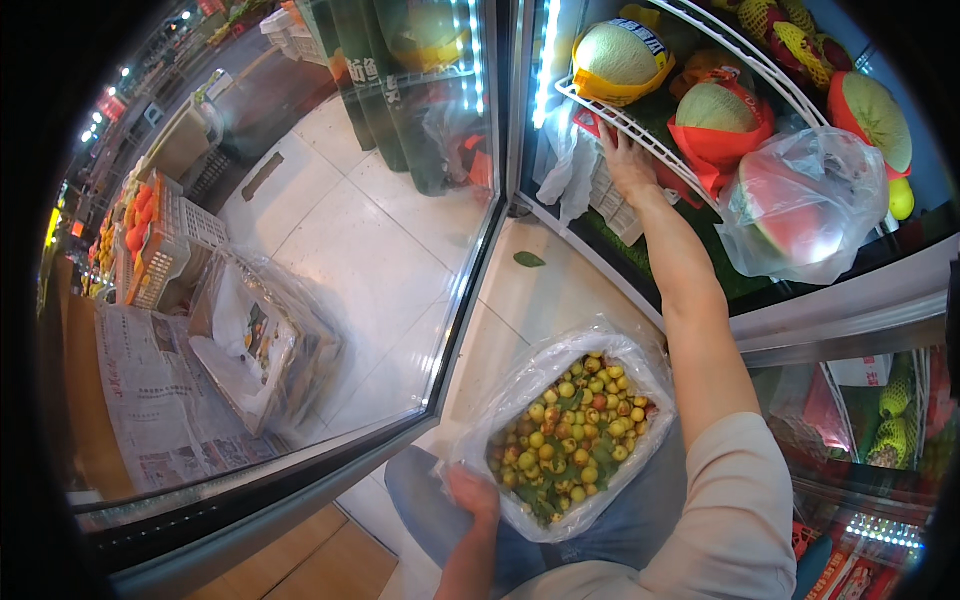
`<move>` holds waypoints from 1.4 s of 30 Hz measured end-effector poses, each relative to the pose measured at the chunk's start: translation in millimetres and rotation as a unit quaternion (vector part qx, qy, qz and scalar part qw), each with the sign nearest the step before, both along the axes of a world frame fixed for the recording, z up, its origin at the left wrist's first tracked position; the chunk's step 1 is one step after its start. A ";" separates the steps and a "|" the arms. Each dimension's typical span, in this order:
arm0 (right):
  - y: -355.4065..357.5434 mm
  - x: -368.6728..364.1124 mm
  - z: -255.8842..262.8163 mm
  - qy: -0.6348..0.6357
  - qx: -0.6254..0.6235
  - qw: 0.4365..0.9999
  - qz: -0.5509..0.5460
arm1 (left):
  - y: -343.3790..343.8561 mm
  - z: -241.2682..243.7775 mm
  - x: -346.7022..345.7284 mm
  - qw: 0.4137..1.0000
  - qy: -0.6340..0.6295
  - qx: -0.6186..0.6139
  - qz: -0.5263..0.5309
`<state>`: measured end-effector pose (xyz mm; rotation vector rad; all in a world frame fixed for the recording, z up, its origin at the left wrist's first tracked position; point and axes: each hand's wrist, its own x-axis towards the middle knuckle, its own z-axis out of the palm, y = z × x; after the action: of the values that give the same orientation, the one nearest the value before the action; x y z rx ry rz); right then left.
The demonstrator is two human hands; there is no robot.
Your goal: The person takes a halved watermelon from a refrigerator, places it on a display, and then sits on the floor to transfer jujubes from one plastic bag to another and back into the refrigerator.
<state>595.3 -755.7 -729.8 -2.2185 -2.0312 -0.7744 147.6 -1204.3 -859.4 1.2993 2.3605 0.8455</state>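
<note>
A box lined with a clear plastic bag [540, 367] rests on my lap, filled with green and brown-red jujubes [574, 435] and some leaves. My left hand [474, 491] grips the bag's rim at the box's left corner. My right hand [628, 161] reaches into the open glass-door fridge, under the white wire shelf [645, 135]. Its fingers lie at a red-edged item [587, 121] above a pale plastic basket [616, 201]; the shelf wire partly covers the fingertips, so their hold is unclear. Crumpled white plastic [568, 169] hangs beside the basket.
Netted melons [621, 54] in yellow and red wraps sit on the shelf. A bagged cut watermelon [795, 199] is right of my forearm. The open glass door [457, 315] stands at my left. Beyond it are a plastic-wrapped box [255, 345] and fruit crates [154, 247]. A leaf [529, 259] lies on the floor.
</note>
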 end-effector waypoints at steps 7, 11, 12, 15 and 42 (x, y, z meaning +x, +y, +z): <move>-9.7 -10.5 23.6 0.136 0.035 0.989 0.047 | 4.8 8.4 4.2 1.000 -0.027 -0.012 0.009; -36.5 -49.2 44.9 0.093 0.114 0.980 0.131 | 4.5 3.2 3.4 1.000 -0.023 -0.004 -0.012; -56.8 -91.9 54.0 0.144 0.152 0.959 0.192 | -3.9 1.7 -2.5 1.000 -0.007 -0.002 -0.023; -139.2 -212.8 83.4 0.368 0.187 0.828 0.380 | -6.5 -1.8 -7.3 1.000 -0.006 -0.016 0.023; -395.5 -78.3 -96.9 0.467 -0.188 0.850 -0.154 | -0.2 56.5 -53.4 0.990 0.016 -0.116 0.081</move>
<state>517.0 -1151.2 -826.8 -2.3799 -1.3933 0.6968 94.3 -1204.4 -802.9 1.0481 2.5280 0.5728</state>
